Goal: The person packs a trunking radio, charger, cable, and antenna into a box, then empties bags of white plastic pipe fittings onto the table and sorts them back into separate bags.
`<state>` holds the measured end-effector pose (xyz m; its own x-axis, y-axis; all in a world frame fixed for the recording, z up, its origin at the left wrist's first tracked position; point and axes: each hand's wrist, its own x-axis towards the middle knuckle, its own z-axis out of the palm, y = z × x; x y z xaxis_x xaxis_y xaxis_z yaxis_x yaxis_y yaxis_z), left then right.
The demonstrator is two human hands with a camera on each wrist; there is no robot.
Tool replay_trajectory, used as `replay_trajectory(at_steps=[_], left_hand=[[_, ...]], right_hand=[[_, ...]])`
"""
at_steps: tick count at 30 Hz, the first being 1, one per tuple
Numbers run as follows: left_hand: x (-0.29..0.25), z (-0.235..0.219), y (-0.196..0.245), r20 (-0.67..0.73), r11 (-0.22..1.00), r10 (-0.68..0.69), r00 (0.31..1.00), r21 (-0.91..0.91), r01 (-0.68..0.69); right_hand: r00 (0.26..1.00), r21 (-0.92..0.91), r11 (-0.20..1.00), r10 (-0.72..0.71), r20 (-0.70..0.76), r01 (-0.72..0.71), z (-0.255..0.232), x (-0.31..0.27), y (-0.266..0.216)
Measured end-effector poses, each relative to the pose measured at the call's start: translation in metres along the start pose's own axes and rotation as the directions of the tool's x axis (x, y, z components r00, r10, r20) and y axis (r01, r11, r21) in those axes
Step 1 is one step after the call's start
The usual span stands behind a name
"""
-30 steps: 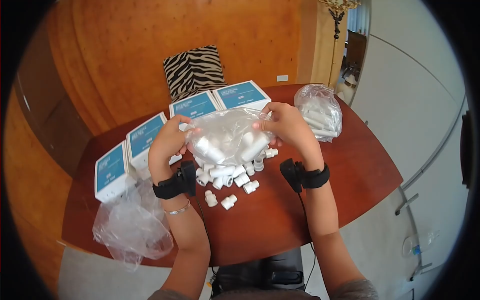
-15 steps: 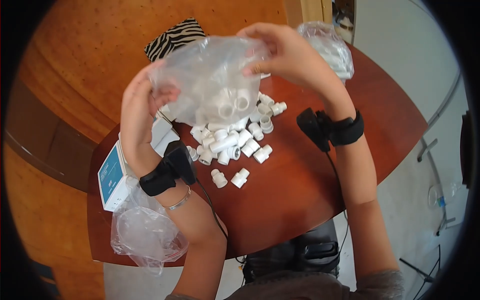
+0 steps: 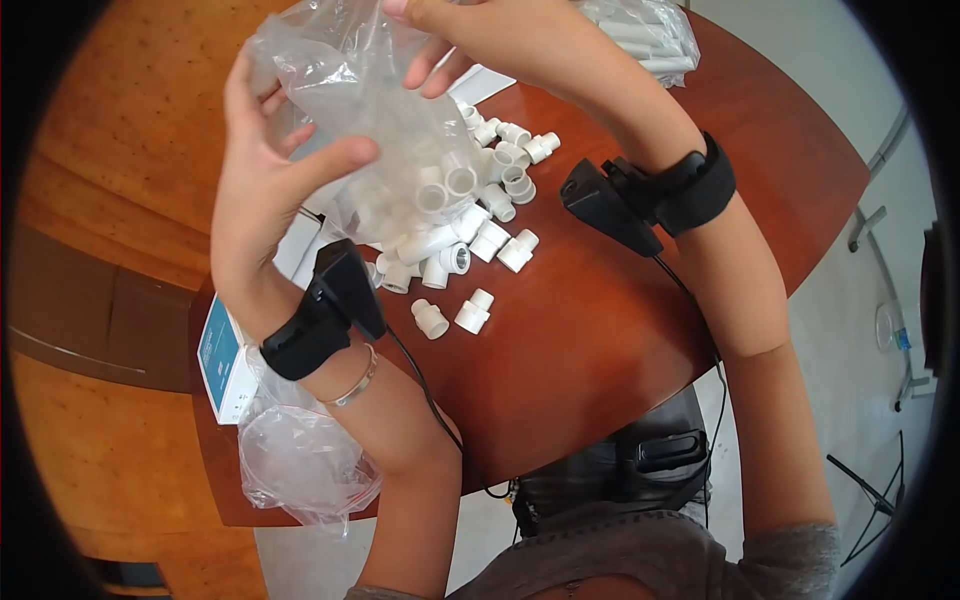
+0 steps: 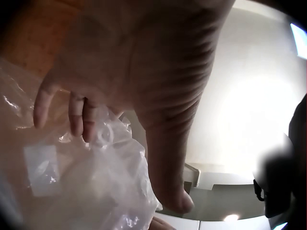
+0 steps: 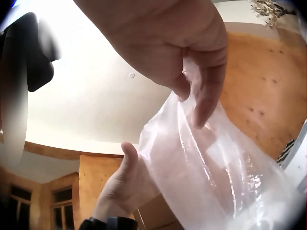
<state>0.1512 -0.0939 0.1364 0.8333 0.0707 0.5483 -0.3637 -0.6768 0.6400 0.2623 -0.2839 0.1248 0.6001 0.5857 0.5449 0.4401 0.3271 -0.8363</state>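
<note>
A clear plastic bag (image 3: 390, 120) hangs over the pile, with white pipe fittings showing through its lower end. My right hand (image 3: 530, 50) pinches the top of this bag between thumb and fingers, as the right wrist view shows. At the bag's other side is my left hand (image 3: 265, 175); its fingers rest along the plastic while the thumb stands away, spread. Under and beside the bag lie several loose white pipe fittings (image 3: 490, 240). Two more threaded fittings (image 3: 430, 318) lie nearer to me on the wooden table (image 3: 580, 320).
A white and blue box (image 3: 222, 360) stands at the table's left edge, beside a crumpled clear bag (image 3: 305, 455). Another bag with white tubes (image 3: 655, 40) lies at the far right. Cables run from both wrist cameras along my forearms.
Both hands have raised the bag up and toward the left over the pile. The left hand's grip has loosened, its thumb now off the plastic. The head view has tilted down.
</note>
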Motion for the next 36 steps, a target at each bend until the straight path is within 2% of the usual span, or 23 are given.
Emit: replay_trajectory(at_steps=[1, 2, 3, 4, 5, 6, 7, 8, 9, 10, 11, 12, 13, 14, 17, 18, 19, 21, 25, 27, 31, 34, 36], left_hand=[[0.003, 0.006, -0.002, 0.001, 1.0, -0.002, 1.0, 0.0, 0.002], [0.006, 0.012, -0.005, 0.04, 0.996, -0.003, 0.999, 0.085, -0.001], [0.009, 0.016, -0.01, 0.078, 0.985, -0.008, 0.997, 0.17, -0.005], [0.012, 0.018, -0.019, 0.057, 0.937, 0.048, 0.997, 0.343, -0.064], [0.015, 0.018, -0.029, 0.06, 0.937, 0.045, 0.997, 0.343, -0.063], [0.017, 0.016, -0.038, -0.006, 0.95, 0.0, 1.0, 0.312, 0.002], [0.018, 0.015, -0.042, -0.071, 0.959, -0.048, 0.996, 0.276, 0.066], [0.017, 0.015, -0.039, -0.07, 0.959, -0.049, 0.996, 0.277, 0.066], [0.015, 0.013, -0.035, -0.138, 0.964, -0.102, 0.985, 0.231, 0.133], [0.014, 0.012, -0.031, -0.203, 0.964, -0.159, 0.966, 0.181, 0.196], [0.013, 0.01, -0.028, -0.202, 0.963, -0.161, 0.966, 0.181, 0.198], [0.012, 0.008, -0.025, -0.257, 0.983, -0.096, 0.962, 0.13, 0.132], [0.012, 0.008, -0.021, -0.314, 0.995, -0.033, 0.949, 0.083, 0.062], [0.013, 0.011, -0.018, -0.402, 1.0, -0.005, 0.916, 0.021, 0.014], [0.011, 0.007, -0.011, -0.468, 1.0, 0.014, 0.884, -0.017, -0.025], [0.012, 0.004, -0.014, -0.489, 0.999, 0.039, 0.871, -0.011, -0.051], [0.012, 0.004, -0.013, -0.489, 0.999, 0.039, 0.871, -0.012, -0.051], [0.011, 0.002, -0.011, -0.597, 0.997, 0.018, 0.802, -0.045, -0.056], [0.007, -0.004, -0.007, -0.612, 0.999, -0.002, 0.791, -0.033, -0.023], [0.006, -0.003, -0.005, -0.63, 0.999, 0.012, 0.777, -0.02, -0.031], [0.004, -0.009, -0.001, -0.609, 0.998, 0.037, 0.792, -0.01, -0.054], [0.001, -0.011, 0.004, -0.636, 0.997, 0.057, 0.769, 0.001, -0.073], [0.0, -0.013, 0.005, -0.65, 0.996, 0.08, 0.755, 0.031, -0.079]], right_hand=[[0.998, 0.164, 0.986, -0.046, 0.046, 0.038, 0.001, 0.003, 0.011], [0.998, 0.164, 0.986, -0.045, 0.046, 0.037, 0.004, 0.01, 0.02], [0.996, 0.288, 0.957, 0.016, 0.085, -0.04, 0.011, 0.019, 0.028], [0.989, 0.403, 0.907, 0.071, 0.131, -0.119, 0.014, 0.023, 0.033], [0.989, 0.405, 0.906, 0.073, 0.129, -0.12, 0.013, 0.018, 0.028], [0.982, 0.162, 0.978, 0.108, 0.154, -0.133, 0.01, 0.011, 0.021], [0.979, 0.036, 0.99, 0.127, 0.162, -0.135, 0.012, 0.011, 0.027], [0.975, -0.09, 0.987, 0.147, 0.169, -0.134, 0.013, 0.011, 0.033], [0.999, -0.39, 0.92, -0.037, 0.02, 0.042, 0.021, 0.019, 0.059], [0.964, -0.668, 0.729, -0.257, -0.062, 0.151, 0.028, 0.019, 0.058], [0.965, -0.667, 0.73, -0.255, -0.063, 0.15, 0.025, 0.016, 0.056], [0.996, -0.686, 0.724, -0.015, 0.086, 0.07, 0.017, 0.009, 0.054], [0.948, -0.715, 0.699, 0.229, 0.222, -0.001, 0.013, 0.003, 0.043], [0.888, -0.671, 0.735, 0.368, 0.276, -0.097, 0.013, 0.002, 0.04], [0.872, -0.745, 0.663, 0.405, 0.274, -0.074, 0.022, 0.005, 0.064], [0.905, -0.735, 0.677, 0.324, 0.276, -0.018, 0.025, 0.005, 0.075], [0.905, -0.736, 0.677, 0.324, 0.276, -0.018, 0.027, 0.005, 0.076], [0.907, -0.754, 0.656, 0.335, 0.256, -0.03, 0.031, 0.006, 0.078], [0.922, -0.728, 0.685, 0.273, 0.274, 0.013, 0.033, 0.002, 0.083], [0.939, -0.71, 0.699, 0.182, 0.291, 0.085, 0.033, 0.001, 0.087], [0.946, -0.687, 0.725, 0.183, 0.267, 0.053, 0.033, 0.001, 0.084], [0.952, -0.673, 0.736, 0.154, 0.265, 0.068, 0.031, 0.002, 0.08], [0.956, -0.658, 0.753, 0.171, 0.238, 0.029, 0.031, 0.001, 0.075]])
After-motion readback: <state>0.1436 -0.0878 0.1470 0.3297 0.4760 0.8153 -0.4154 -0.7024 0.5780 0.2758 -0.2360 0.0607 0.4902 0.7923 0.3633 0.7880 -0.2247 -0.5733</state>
